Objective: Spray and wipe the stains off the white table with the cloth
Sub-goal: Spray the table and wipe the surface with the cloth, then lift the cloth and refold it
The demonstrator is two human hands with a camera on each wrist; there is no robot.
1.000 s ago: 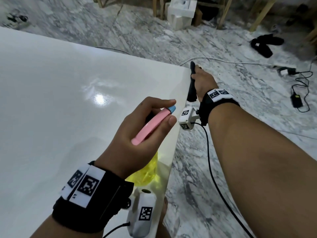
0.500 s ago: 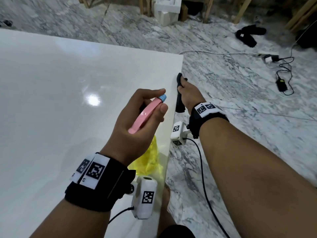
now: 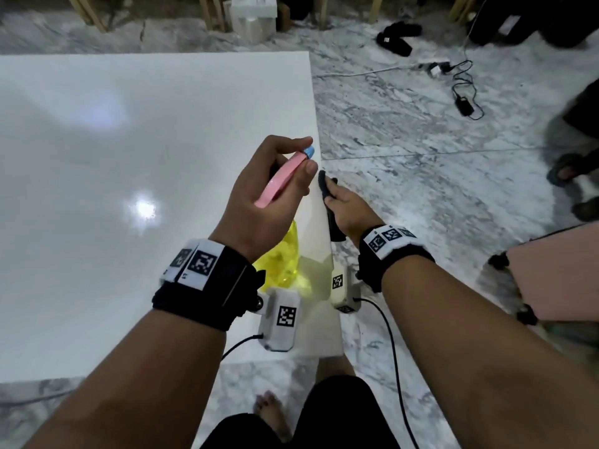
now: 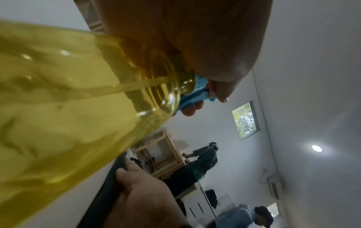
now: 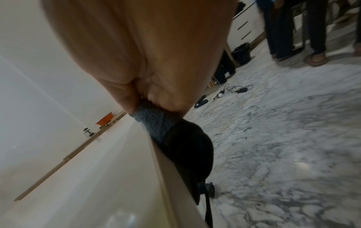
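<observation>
My left hand (image 3: pixel 275 186) grips a spray bottle (image 3: pixel 282 257) with a yellow body and a pink head (image 3: pixel 282 179), held just above the white table (image 3: pixel 113 157) near its right edge. In the left wrist view the yellow bottle (image 4: pixel 68 108) fills the picture, fingers curled round its neck. My right hand (image 3: pixel 343 205) grips a dark grey cloth (image 3: pixel 327 202) and holds it against the table's right side edge. In the right wrist view the cloth (image 5: pixel 175 138) bunches out of my fist along the table edge (image 5: pixel 162 169). No stain shows on the glossy top.
Marble floor (image 3: pixel 421 140) lies right of the table. On it are a cable with a power adapter (image 3: pixel 463 102), black slippers (image 3: pixel 398 37) and another person's feet (image 3: pixel 570 170) at far right. Wooden frames stand at the back. My own bare foot (image 3: pixel 269 413) is below the table's near edge.
My right hand has slid the cloth along the table's right edge towards me, from the far corner to beside my left hand. The left hand keeps hold of the bottle.
</observation>
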